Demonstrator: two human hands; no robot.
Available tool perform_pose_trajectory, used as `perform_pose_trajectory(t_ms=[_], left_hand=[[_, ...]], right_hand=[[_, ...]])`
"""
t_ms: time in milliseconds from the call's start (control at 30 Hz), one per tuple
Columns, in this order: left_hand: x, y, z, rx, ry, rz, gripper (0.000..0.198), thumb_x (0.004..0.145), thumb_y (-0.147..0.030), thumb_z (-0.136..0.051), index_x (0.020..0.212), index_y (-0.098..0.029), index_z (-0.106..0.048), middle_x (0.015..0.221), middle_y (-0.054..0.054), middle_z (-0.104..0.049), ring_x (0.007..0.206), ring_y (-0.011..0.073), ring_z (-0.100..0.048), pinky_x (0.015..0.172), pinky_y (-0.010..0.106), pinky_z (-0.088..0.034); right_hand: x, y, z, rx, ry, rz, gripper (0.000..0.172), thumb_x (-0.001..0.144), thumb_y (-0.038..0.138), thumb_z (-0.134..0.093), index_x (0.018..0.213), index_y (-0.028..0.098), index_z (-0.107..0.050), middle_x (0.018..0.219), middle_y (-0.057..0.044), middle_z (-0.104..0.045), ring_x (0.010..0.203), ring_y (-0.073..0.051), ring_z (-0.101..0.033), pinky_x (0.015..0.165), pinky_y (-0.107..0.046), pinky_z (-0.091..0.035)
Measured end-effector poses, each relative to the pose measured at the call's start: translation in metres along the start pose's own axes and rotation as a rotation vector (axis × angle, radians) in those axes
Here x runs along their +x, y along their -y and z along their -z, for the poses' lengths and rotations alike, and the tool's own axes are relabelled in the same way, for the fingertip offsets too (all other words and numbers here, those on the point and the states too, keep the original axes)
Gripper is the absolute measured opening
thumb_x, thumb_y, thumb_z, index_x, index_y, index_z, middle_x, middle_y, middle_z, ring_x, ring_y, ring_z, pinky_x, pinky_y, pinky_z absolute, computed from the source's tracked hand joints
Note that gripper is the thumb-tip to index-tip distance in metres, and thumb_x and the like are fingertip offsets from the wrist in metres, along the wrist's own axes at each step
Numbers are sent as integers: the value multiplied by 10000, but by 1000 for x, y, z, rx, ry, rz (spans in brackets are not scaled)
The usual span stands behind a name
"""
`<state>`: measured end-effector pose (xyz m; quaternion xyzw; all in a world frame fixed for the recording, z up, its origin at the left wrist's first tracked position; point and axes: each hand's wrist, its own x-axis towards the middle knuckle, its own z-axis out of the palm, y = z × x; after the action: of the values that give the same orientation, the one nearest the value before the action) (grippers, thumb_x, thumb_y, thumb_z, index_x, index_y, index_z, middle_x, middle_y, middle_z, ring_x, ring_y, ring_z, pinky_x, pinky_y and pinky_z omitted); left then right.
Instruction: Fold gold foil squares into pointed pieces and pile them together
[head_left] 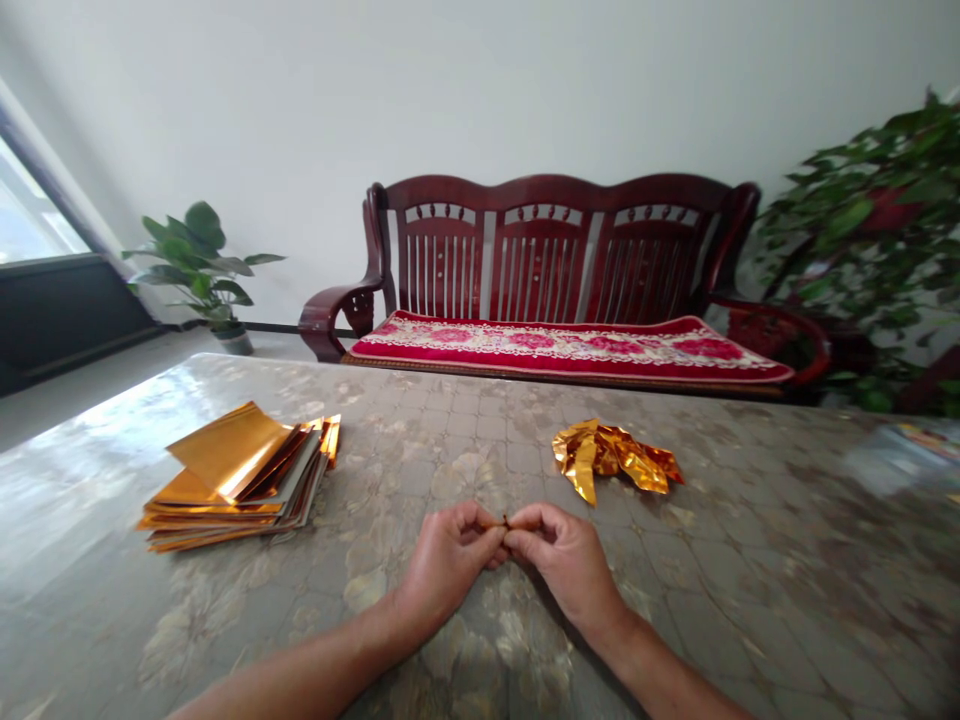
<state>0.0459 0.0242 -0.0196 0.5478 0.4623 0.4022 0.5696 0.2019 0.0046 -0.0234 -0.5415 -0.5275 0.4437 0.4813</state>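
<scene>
My left hand [452,555] and my right hand [566,560] meet above the middle of the table, thumbs and forefingers pinched tip to tip. Between the fingertips shows a small dark bit of something [506,521]; the fingers cover nearly all of it, so its kind is hidden. Just beyond my right hand lies crumpled gold foil paper [615,455], in a loose heap. To the left, apart from both hands, rests an uneven stack of gold foil sheets [232,480], some with grey undersides showing.
A patterned cover lies over the table [360,590]. Clear plastic packaging [907,455] sits at its right side. Behind the far edge stands a dark red wooden bench [540,250] with a floral red seat cover [570,348]. Potted plants [202,260] flank it.
</scene>
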Motion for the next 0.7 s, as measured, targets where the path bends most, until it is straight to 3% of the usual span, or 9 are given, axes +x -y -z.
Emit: perform_pose_trajectory(t_ms=[400,567,700], left_hand=[[-4,-5,-3,11,1,-15,164,733,-293,-661,664,-165,-587,552,-9,-650,551,140,-645,543,208,-488],[-1,-4,2,-13,-3,-84,155,768,-303,-660,738,-151,-656,595,-6,-672,580,134,-645,581,210,-505],[-1,-5,4,6,-24,-80,181,780,-312,-660,798,-142,-718,634,12,-709,603,146,-657,602,224,-524]], right_hand=[[-3,5,-2,0,-30,12,101,697,269,-713,720,177,-681,642,0,-698,610,-159,-641,579,-230,-487],[-3,7,0,205,-38,-33,246,635,311,-778,828,171,-720,777,-45,-750,703,-196,-696,661,-273,-552],[-2,6,-3,225,-74,-58,304,628,352,-796,867,169,-750,795,-57,-755,699,-196,-693,656,-282,-563]])
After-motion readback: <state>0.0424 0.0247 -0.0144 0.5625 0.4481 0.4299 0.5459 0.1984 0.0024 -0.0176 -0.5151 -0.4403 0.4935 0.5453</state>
